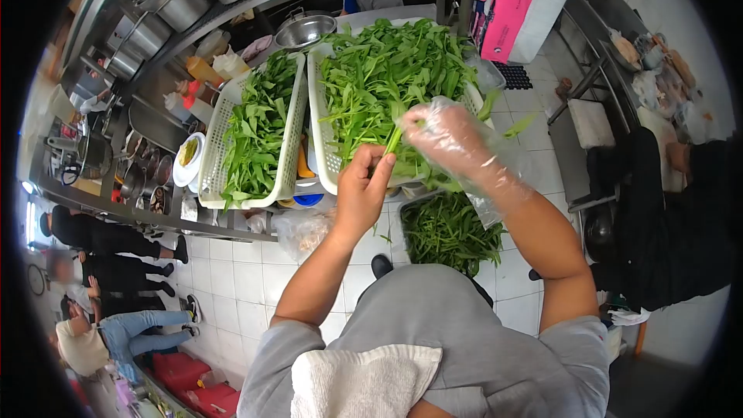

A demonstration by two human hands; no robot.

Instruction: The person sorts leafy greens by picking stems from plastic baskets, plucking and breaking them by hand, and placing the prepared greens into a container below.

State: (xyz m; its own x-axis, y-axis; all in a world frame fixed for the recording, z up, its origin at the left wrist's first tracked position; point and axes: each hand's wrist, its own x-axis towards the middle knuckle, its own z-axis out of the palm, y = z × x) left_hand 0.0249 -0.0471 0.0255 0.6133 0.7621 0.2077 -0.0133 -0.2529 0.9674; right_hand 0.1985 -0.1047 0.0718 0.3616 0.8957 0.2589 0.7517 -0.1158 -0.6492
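My left hand is bare and closed round the lower end of a green stalk of leafy greens that look like water spinach. A clear plastic glove covers my right hand, whose fingers are pinched at the upper part of the same stalk. Both hands are over the near edge of a large white perforated basket heaped with leafy greens. Left of it stands a narrower white basket of picked leaves. Below my right forearm, a dark tub holds cut stems and leaves.
A metal colander stands behind the baskets, and sauce bottles are at the left. A pink and white box rises at the back right. A dark-clothed person is close on my right; several people stand at the far left.
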